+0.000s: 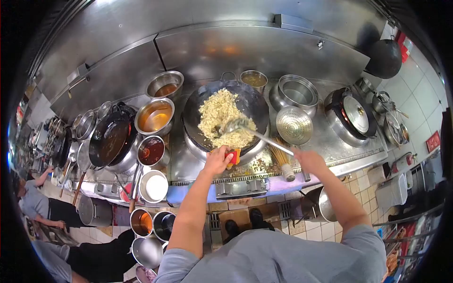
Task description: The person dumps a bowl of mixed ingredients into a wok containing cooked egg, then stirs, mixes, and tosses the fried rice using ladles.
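Note:
A large dark wok (257, 106) sits on the burner in front of me, holding a heap of pale yellow, crumbly food that looks like fried rice (219, 111). My left hand (217, 161) is closed at the wok's near rim, gripping a folded red and yellow cloth (233, 159) against it. Wrapped round the end of a long metal handle is my right hand (311, 162). That handle belongs to a ladle (237, 124), whose bowl is slightly blurred and rests in the food near the wok's middle. The ladle's bowl partly covers the food.
A perforated strainer (294, 125) and a bamboo brush (284, 166) lie right of the wok. Bowls of amber liquid (155, 117) and dark red sauce (152, 150) stand left. A second wok (109, 141) is farther left. Two people in grey shirts (35, 203) are at the left.

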Demonstrator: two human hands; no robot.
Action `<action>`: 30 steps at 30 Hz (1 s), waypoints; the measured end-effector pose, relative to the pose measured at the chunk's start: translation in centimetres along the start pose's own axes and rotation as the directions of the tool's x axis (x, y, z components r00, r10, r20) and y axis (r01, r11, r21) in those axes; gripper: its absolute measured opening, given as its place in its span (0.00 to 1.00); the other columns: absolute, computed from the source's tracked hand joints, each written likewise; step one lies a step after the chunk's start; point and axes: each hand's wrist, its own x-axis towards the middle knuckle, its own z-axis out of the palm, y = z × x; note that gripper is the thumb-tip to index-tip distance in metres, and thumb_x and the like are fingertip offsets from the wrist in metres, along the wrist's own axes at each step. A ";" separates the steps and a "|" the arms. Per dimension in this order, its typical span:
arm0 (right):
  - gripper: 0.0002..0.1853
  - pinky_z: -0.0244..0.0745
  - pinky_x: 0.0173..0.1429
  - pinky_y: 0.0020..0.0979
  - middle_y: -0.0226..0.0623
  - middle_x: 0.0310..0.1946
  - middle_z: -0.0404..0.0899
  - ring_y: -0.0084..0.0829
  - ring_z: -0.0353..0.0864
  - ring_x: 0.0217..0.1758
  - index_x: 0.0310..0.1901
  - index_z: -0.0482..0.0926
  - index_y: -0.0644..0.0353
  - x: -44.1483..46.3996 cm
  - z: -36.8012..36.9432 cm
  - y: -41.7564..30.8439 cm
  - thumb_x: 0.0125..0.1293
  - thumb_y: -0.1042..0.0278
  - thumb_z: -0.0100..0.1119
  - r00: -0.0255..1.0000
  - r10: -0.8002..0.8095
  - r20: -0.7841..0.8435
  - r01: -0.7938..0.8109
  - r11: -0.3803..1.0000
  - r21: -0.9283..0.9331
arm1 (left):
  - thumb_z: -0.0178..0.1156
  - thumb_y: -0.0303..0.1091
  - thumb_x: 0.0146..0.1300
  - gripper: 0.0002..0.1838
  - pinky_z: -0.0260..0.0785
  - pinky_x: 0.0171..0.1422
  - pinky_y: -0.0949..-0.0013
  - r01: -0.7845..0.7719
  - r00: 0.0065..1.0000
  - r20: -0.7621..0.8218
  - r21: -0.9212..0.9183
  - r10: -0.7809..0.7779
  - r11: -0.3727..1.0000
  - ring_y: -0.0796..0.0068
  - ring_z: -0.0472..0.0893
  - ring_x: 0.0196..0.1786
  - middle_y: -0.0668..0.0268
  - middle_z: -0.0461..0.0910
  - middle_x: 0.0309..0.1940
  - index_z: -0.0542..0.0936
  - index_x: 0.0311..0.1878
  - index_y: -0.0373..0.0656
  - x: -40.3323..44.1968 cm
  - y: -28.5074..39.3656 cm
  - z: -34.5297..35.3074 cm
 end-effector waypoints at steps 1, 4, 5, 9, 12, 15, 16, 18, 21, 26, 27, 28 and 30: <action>0.21 0.77 0.45 0.51 0.50 0.37 0.83 0.50 0.84 0.39 0.67 0.67 0.46 1.4 -0.7 -0.9 0.74 0.60 0.43 0.997 0.013 -0.081 -0.006 0.996 0.088 | 0.51 0.51 0.70 0.19 0.59 0.54 0.47 -0.039 0.999 0.038 0.025 0.038 0.999 0.57 0.77 0.53 0.61 0.81 0.46 0.71 0.56 0.51 0.3 -0.7 0.2; 0.19 0.77 0.44 0.52 0.52 0.36 0.82 0.50 0.84 0.41 0.62 0.71 0.55 9.3 4.5 -5.1 0.75 0.61 0.41 0.980 0.129 -0.150 -0.064 0.923 0.380 | 0.49 0.52 0.71 0.19 0.59 0.55 0.49 -0.064 0.991 0.123 0.058 0.057 0.996 0.56 0.77 0.54 0.60 0.80 0.47 0.70 0.56 0.50 0.5 -0.6 -0.1; 0.18 0.77 0.45 0.52 0.54 0.36 0.82 0.51 0.83 0.41 0.59 0.70 0.60 9.0 3.8 -8.6 0.75 0.61 0.40 0.989 0.124 -0.079 -0.075 0.887 0.456 | 0.48 0.54 0.71 0.20 0.59 0.55 0.51 -0.045 0.987 0.158 0.073 0.033 0.996 0.57 0.77 0.54 0.59 0.80 0.47 0.73 0.53 0.49 0.6 -0.2 -0.3; 0.22 0.77 0.44 0.51 0.53 0.33 0.82 0.55 0.82 0.38 0.67 0.67 0.56 5.9 9.6 -11.5 0.76 0.58 0.42 0.982 -0.038 -0.185 0.113 0.903 0.414 | 0.49 0.54 0.70 0.20 0.60 0.55 0.49 -0.182 0.971 0.176 0.099 0.162 0.978 0.58 0.79 0.51 0.61 0.82 0.44 0.79 0.43 0.48 1.0 -0.4 -1.7; 0.24 0.74 0.49 0.52 0.50 0.40 0.83 0.53 0.82 0.43 0.69 0.61 0.52 0.1 8.2 -5.3 0.74 0.62 0.43 0.988 -0.031 -0.149 0.090 0.909 0.407 | 0.49 0.56 0.69 0.22 0.61 0.54 0.52 -0.147 0.963 0.259 0.254 0.080 0.956 0.59 0.81 0.45 0.62 0.84 0.37 0.82 0.36 0.48 0.5 1.8 -1.2; 0.26 0.75 0.48 0.49 0.48 0.40 0.83 0.51 0.82 0.41 0.71 0.61 0.49 -4.2 3.7 -5.0 0.72 0.63 0.47 0.973 -0.028 -0.229 0.121 0.906 0.405 | 0.49 0.57 0.69 0.23 0.62 0.54 0.51 -0.200 0.977 -0.052 0.120 0.208 0.972 0.58 0.82 0.39 0.62 0.84 0.31 0.83 0.34 0.49 1.0 2.6 1.2; 0.28 0.75 0.48 0.48 0.47 0.39 0.83 0.50 0.82 0.41 0.72 0.61 0.48 -7.0 2.3 -5.8 0.71 0.63 0.49 0.992 -0.011 -0.123 0.058 0.921 0.386 | 0.49 0.57 0.68 0.23 0.61 0.54 0.50 -0.201 0.980 0.027 0.134 0.199 0.970 0.58 0.82 0.38 0.61 0.84 0.31 0.84 0.35 0.50 1.6 2.8 1.1; 0.29 0.75 0.47 0.47 0.46 0.37 0.83 0.50 0.82 0.39 0.71 0.62 0.47 -10.4 -1.6 -5.9 0.69 0.64 0.52 0.999 0.016 -0.033 -0.001 0.916 0.402 | 0.49 0.57 0.69 0.23 0.62 0.56 0.48 -0.149 0.988 0.060 0.180 0.140 0.972 0.57 0.83 0.34 0.59 0.84 0.28 0.84 0.34 0.51 2.0 2.3 2.6; 0.32 0.75 0.40 0.41 0.41 0.30 0.82 0.46 0.82 0.33 0.70 0.66 0.47 -16.1 -10.1 -5.1 0.62 0.69 0.60 0.999 -0.044 0.023 0.034 0.943 0.331 | 0.48 0.57 0.69 0.23 0.61 0.57 0.48 -0.069 0.992 0.111 0.131 0.055 0.989 0.57 0.83 0.34 0.58 0.84 0.27 0.84 0.34 0.51 -0.9 6.5 0.2; 0.26 0.75 0.38 0.42 0.42 0.29 0.81 0.45 0.81 0.31 0.64 0.75 0.41 -19.1 -15.9 -4.2 0.62 0.68 0.59 0.989 -0.121 0.084 0.107 0.983 0.147 | 0.56 0.55 0.66 0.22 0.67 0.44 0.54 -0.231 0.972 0.056 0.060 0.227 0.971 0.53 0.80 0.25 0.57 0.79 0.18 0.82 0.27 0.46 -6.2 13.9 -8.3; 0.25 0.75 0.38 0.43 0.44 0.29 0.82 0.46 0.81 0.31 0.63 0.75 0.42 -18.0 -15.3 -4.7 0.63 0.67 0.58 0.987 -0.154 0.051 0.145 0.980 0.138 | 0.57 0.55 0.65 0.22 0.67 0.43 0.54 -0.244 0.970 0.015 0.060 0.243 0.968 0.53 0.79 0.24 0.58 0.79 0.17 0.82 0.27 0.46 -5.0 14.0 -8.3; 0.24 0.75 0.38 0.43 0.45 0.30 0.82 0.46 0.82 0.31 0.63 0.76 0.42 -15.8 -14.1 -5.2 0.64 0.65 0.57 0.983 -0.183 0.011 0.180 0.976 0.122 | 0.57 0.56 0.64 0.22 0.67 0.42 0.54 -0.263 0.964 -0.003 0.088 0.264 0.961 0.53 0.79 0.24 0.58 0.78 0.17 0.82 0.27 0.47 -3.2 13.0 -7.1; 0.21 0.75 0.41 0.48 0.48 0.31 0.81 0.49 0.81 0.34 0.61 0.76 0.42 -10.9 -10.3 -6.4 0.66 0.62 0.54 0.996 -0.084 0.003 0.082 0.980 0.179 | 0.55 0.53 0.66 0.20 0.66 0.41 0.54 -0.247 0.958 -0.123 0.103 0.258 0.964 0.54 0.79 0.23 0.59 0.79 0.17 0.82 0.28 0.48 -1.6 9.8 -2.0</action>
